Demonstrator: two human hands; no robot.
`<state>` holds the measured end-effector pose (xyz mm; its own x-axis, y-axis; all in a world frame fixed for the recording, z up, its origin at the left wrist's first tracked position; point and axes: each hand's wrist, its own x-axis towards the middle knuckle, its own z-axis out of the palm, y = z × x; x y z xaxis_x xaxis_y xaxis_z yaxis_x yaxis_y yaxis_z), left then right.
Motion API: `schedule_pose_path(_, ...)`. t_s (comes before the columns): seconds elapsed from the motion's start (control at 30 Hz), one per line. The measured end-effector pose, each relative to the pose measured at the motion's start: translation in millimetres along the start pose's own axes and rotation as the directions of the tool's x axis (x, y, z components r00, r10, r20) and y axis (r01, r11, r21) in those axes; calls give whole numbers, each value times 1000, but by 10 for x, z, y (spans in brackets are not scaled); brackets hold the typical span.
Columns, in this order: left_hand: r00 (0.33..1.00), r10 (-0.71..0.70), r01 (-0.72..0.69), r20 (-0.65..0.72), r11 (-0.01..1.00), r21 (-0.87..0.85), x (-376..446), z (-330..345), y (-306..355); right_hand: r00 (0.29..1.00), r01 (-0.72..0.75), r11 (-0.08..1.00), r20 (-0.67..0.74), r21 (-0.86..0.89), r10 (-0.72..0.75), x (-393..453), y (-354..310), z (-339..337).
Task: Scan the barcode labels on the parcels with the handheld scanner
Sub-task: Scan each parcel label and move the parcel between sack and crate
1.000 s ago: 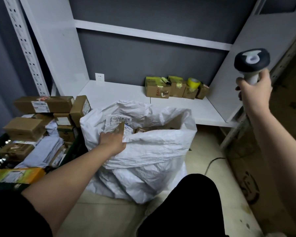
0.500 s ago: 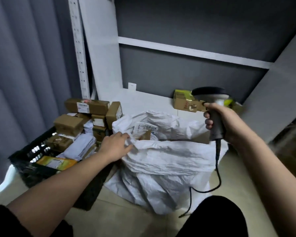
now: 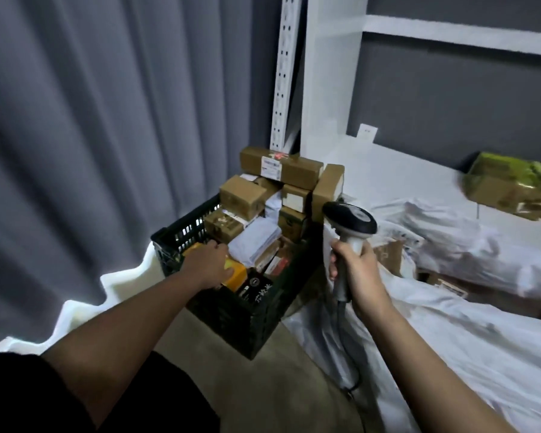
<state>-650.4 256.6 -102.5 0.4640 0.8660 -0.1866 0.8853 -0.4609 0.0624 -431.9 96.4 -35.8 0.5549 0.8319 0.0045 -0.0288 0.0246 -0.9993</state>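
Scanner [image 3: 350,225] upright in right hand [image 3: 356,270], fingers wrapped round pale handle, dark head facing toward crate [image 3: 238,320]; cable hangs below fist toward floor. Parcels [image 3: 280,165] stacked high in black crate by grey curtain [image 3: 107,120]. Left hand [image 3: 208,264] down on yellow-orange parcel [image 3: 236,273] at crate's near end; whether gripping or just resting hard to tell through blur. White sack [image 3: 450,332] lies right of crate, box [image 3: 500,182] on white shelf [image 3: 397,170] behind.
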Motion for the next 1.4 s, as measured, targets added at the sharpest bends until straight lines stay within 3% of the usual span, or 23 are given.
schedule_pose_path(0.2, 988, -103, 116, 112, 986, -116, 884, 463, -141, 997, -71, 997, -27, -18, 70, 561, 709, 595)
schedule_pose_path(0.57, 956, -291, 285, -17, 944, -164, 1716, 1326, 171, 980, -182, 982, -78, 51, 185, 760, 1357, 688)
schedule_pose_path(0.87, 910, -390, 321, -140, 877, -356, 1584, 927, 384, 980, -155, 987, -116, 45, 159, 745, 1234, 599)
schedule_pose_path(0.97, 922, -385, 316, -45, 814, -488, 1304, 585, 379, 983, -142, 989, -108, 39, 146, 635, 1085, 554)
schedule_pose_path(1.03, 935, -346, 311, 78, 696, -647, 1036, 365, 336, 985, -130, 990, -104, 45, 134, 511, 950, 511)
schedule_pose_path(1.13, 936, -208, 332, 284, 250, -910, 594, 73, 295, 987, -127, 988, -90, 89, 135, 298, 779, 439)
schedule_pose_path(1.23, 885, -36, 452, 465, -178, -874, 77, -158, 278, 994, -99, 977, -31, 187, 107, -8, 515, 377)
schedule_pose_path(1.27, 875, 17, 469, 484, -272, -840, -65, -190, 258, 995, -90, 972, -9, 219, 95, -112, 418, 365)
schedule_pose_path(1.4, 871, 144, 486, 471, -402, -776, -448, -185, 237, 997, -72, 969, 37, 237, 65, -423, 108, 348)
